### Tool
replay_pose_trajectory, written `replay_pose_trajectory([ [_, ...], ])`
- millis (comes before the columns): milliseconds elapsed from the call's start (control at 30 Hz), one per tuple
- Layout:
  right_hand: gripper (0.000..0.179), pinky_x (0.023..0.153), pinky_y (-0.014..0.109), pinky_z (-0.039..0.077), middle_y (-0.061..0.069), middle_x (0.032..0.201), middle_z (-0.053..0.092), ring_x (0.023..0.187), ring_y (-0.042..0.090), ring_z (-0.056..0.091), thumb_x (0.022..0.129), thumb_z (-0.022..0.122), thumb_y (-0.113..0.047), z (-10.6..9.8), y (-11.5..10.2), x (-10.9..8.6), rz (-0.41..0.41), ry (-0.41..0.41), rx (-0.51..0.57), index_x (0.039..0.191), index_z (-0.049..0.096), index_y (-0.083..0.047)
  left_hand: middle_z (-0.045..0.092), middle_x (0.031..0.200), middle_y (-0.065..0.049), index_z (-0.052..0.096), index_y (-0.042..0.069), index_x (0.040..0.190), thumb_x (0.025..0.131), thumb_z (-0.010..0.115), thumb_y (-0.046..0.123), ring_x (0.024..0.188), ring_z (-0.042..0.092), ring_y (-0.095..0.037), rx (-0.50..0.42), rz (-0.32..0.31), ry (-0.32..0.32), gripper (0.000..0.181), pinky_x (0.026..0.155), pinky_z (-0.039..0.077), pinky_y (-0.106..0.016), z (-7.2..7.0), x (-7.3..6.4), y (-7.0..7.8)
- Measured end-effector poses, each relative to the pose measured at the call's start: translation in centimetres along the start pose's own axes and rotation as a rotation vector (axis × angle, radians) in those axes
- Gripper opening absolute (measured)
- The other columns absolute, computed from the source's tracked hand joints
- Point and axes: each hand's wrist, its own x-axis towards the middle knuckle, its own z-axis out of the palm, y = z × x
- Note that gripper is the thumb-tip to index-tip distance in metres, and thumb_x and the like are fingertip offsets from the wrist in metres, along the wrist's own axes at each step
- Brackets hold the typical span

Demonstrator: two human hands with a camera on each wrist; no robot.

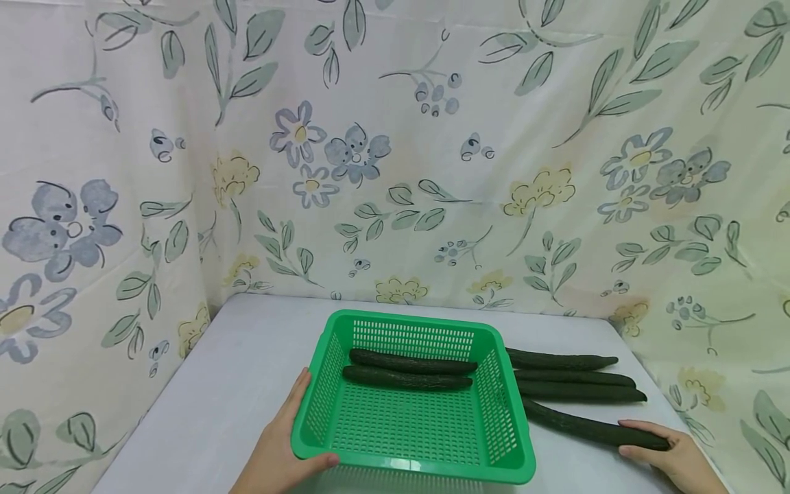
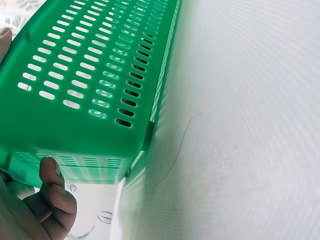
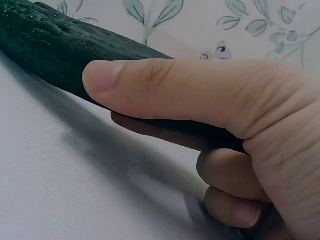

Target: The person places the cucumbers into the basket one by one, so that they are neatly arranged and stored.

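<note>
My left hand (image 1: 279, 444) holds the near-left corner of a green plastic basket (image 1: 407, 468), its thumb over the rim and its fingers along the outer side. Inside, two dark green cucumbers (image 1: 407, 379) lie side by side toward the back. To the right, my right hand (image 1: 673, 454) grips the right end of a long cucumber (image 1: 577, 424). In the right wrist view, the thumb lies along this cucumber (image 3: 55, 47) and the fingers curl beneath it. That end is raised over the cloth, with a shadow below; its far end reaches the basket's right side.
Three more cucumbers (image 1: 574, 391) lie right of the basket, their left ends hidden behind its wall. A white cloth (image 1: 204, 412) covers the table. Floral curtains (image 1: 395, 171) hang at the back and both sides.
</note>
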Motion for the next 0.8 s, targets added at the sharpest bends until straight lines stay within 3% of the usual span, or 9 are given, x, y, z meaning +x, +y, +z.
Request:
replay_pose_trajectory([
  [233, 0.067, 0.084, 0.022, 0.051, 0.006, 0.141, 0.067, 0.097, -0.024, 0.044, 0.094, 0.079, -0.050, -0.4, 0.2, -0.1, 0.013, -0.005, 0.028, 0.147, 0.065, -0.011, 0.011, 0.179, -0.007, 0.006, 0.028, 0.173, 0.076, 0.095, 0.044, 0.157, 0.028, -0.047, -0.013, -0.023, -0.012, 0.133, 0.111, 0.046, -0.063, 0.0, 0.0, 0.1],
  [400, 0.060, 0.079, 0.020, 0.049, -0.018, 0.125, 0.068, 0.095, -0.021, 0.046, 0.097, 0.077, -0.048, -0.3, 0.2, -0.4, 0.005, 0.033, 0.075, 0.144, 0.068, -0.012, 0.012, 0.179, -0.007, 0.005, 0.032, 0.172, 0.075, 0.096, 0.044, 0.157, 0.028, -0.046, -0.004, -0.013, -0.007, 0.133, 0.110, 0.046, -0.063, 0.1, 0.0, -0.1],
  [567, 0.046, 0.075, 0.019, 0.047, -0.042, 0.106, 0.056, 0.092, -0.013, 0.050, 0.099, 0.077, -0.039, 0.1, 0.0, -1.0, -0.047, 0.113, 0.163, 0.136, 0.074, -0.011, 0.013, 0.179, -0.007, 0.005, 0.033, 0.172, 0.075, 0.096, 0.045, 0.157, 0.028, -0.045, 0.012, 0.005, 0.006, 0.134, 0.110, 0.046, -0.063, 0.2, 0.0, -0.2],
  [800, 0.027, 0.067, 0.020, 0.046, -0.044, 0.105, 0.058, 0.082, -0.001, 0.051, 0.101, 0.076, -0.023, 0.7, 0.1, -1.6, -0.131, 0.212, 0.272, 0.127, 0.079, -0.017, 0.013, 0.179, -0.007, 0.006, 0.032, 0.172, 0.075, 0.096, 0.045, 0.157, 0.029, -0.045, 0.008, -0.004, 0.000, 0.133, 0.109, 0.047, -0.063, 0.1, 0.0, -0.2],
])
